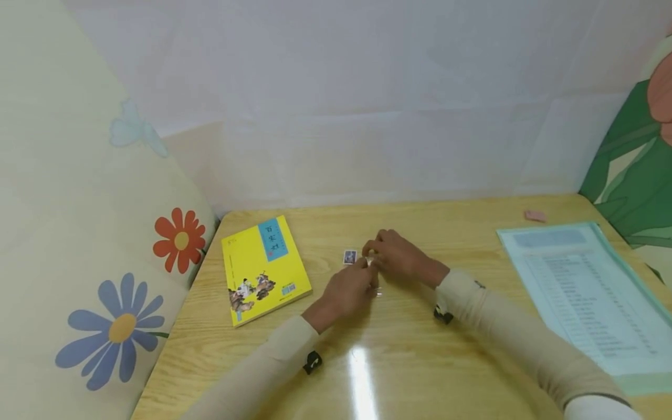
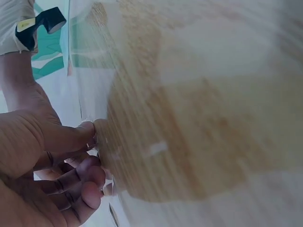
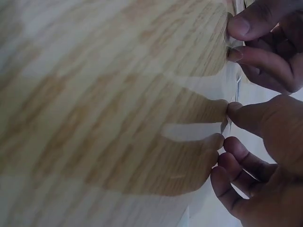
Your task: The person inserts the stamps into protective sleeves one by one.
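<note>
Both hands meet over the middle of the wooden table (image 1: 399, 361). My left hand (image 1: 364, 269) pinches a small clear plastic piece (image 1: 371, 260) between thumb and fingers, and my right hand (image 1: 374, 252) pinches it from the far side. In the right wrist view, the right hand (image 3: 226, 126) nips a thin clear edge (image 3: 225, 126), with the left hand (image 3: 233, 41) gripping just above it. The left wrist view shows the left hand (image 2: 96, 153) curled at the table's surface. A small stamp-like picture card (image 1: 350, 256) lies flat just left of the fingers.
A yellow book (image 1: 262, 269) lies at the left of the table. A pale blue-green folder with a printed sheet (image 1: 583, 291) covers the right side, with a small pink eraser (image 1: 535, 216) behind it. Flowered panels stand at both sides, and a white wall stands at the back.
</note>
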A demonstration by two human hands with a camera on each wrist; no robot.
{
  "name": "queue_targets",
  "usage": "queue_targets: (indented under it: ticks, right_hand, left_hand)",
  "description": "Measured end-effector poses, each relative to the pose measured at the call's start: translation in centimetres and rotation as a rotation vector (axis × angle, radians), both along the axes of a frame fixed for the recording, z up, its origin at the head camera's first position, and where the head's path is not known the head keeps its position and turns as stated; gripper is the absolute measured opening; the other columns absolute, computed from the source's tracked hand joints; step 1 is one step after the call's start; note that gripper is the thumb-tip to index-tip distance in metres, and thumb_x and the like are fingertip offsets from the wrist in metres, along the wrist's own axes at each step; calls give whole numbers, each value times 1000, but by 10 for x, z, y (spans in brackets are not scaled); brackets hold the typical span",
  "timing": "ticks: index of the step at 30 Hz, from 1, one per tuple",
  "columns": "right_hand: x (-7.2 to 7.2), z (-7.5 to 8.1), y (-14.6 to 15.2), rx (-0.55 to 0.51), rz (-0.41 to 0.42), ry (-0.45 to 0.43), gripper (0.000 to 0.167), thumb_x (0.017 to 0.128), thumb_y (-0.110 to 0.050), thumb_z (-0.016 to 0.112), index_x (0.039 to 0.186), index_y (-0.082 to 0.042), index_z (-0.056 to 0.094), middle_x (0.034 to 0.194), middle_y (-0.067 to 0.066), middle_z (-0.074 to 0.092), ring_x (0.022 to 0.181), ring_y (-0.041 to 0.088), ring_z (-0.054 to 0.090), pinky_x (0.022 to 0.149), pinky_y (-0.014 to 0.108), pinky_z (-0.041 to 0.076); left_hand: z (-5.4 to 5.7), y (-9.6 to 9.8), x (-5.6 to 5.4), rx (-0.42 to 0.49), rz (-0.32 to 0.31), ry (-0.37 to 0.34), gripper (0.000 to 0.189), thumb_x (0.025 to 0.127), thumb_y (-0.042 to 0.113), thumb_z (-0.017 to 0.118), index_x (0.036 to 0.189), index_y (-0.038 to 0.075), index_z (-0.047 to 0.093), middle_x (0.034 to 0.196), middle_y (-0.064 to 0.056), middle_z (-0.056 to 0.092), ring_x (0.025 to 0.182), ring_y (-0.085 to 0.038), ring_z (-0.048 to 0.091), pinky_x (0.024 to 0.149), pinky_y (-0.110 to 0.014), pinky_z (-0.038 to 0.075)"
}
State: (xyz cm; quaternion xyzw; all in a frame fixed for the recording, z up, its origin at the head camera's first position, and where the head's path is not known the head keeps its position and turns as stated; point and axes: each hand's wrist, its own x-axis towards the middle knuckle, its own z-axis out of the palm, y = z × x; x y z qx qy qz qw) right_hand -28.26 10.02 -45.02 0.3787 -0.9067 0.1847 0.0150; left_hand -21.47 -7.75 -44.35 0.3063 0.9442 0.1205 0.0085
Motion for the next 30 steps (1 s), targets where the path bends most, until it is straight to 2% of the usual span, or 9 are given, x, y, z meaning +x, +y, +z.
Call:
queue_targets:
  ticks: [3, 8, 12, 15, 19, 23, 25, 27, 30]
  right_hand:
    - [1, -2, -1, -3, -2, 21, 21, 96, -11, 70, 117, -14, 68, 96, 4, 52, 86, 20, 46, 74, 33, 43]
    - [0, -1, -2, -3, -2, 23, 17, 97, -12, 70, 113, -11, 67, 92, 4, 51, 82, 18, 45, 71, 31, 41]
    - [0, -1, -1, -14, -30, -9, 15, 98, -10, 66, 114, -11, 64, 94, 5, 55, 84, 19, 51, 72, 32, 46]
    - [-2, -2, 1, -76, -61, -52, 15, 99, -12, 65, 114, -12, 62, 97, 5, 61, 88, 19, 58, 76, 34, 52]
    - [-5, -5, 5, -187, -88, -131, 15, 99, -15, 66, 114, -13, 61, 94, 1, 63, 82, 16, 60, 72, 33, 53]
    - [-5, -3, 11, -287, -108, -230, 28, 99, -17, 67, 125, -12, 57, 92, 0, 63, 77, 14, 59, 68, 32, 52]
    - [-3, 0, 14, -332, -121, -270, 34, 99, -18, 67, 130, -11, 55, 97, 2, 64, 80, 14, 62, 70, 33, 54]
    - [-1, 4, 16, -380, -136, -291, 35, 99, -19, 67, 132, -12, 56, 101, 2, 64, 85, 14, 62, 72, 34, 54]
    - [3, 10, 20, -432, -162, -301, 29, 100, -20, 65, 128, -14, 60, 103, 1, 64, 87, 14, 62, 72, 34, 54]
  left_hand:
    - [1, -1, 0, 45, 3, -33, 8, 91, 9, 74, 96, 13, 69, 99, -3, 60, 84, -15, 58, 62, -24, 50]
    - [5, -3, -2, 190, 55, -178, 7, 93, 7, 68, 96, 13, 65, 94, 1, 57, 82, -13, 56, 67, -25, 50]
    - [9, -5, -4, 320, 76, -279, 8, 97, 7, 65, 100, 13, 61, 93, 3, 61, 83, -12, 59, 69, -25, 53]
    - [11, -5, -6, 397, 73, -317, 7, 98, 11, 67, 102, 12, 61, 92, 4, 64, 84, -11, 62, 69, -24, 54]
    - [14, -5, -6, 475, 61, -332, 13, 97, 12, 69, 107, 10, 61, 92, 3, 64, 83, -11, 62, 69, -25, 55]
    - [15, -5, -5, 523, 67, -343, 28, 97, 12, 70, 121, 9, 56, 89, 3, 64, 78, -11, 63, 66, -26, 54]
    - [16, -5, -5, 531, 72, -346, 32, 97, 12, 70, 125, 8, 55, 86, 3, 65, 74, -11, 63, 63, -26, 53]
    - [16, -5, -5, 526, 76, -333, 31, 96, 12, 71, 124, 7, 57, 85, 4, 65, 73, -11, 63, 63, -26, 54]
    - [18, -5, -5, 521, 79, -307, 21, 95, 13, 72, 114, 8, 63, 86, 5, 66, 75, -9, 64, 65, -26, 55]
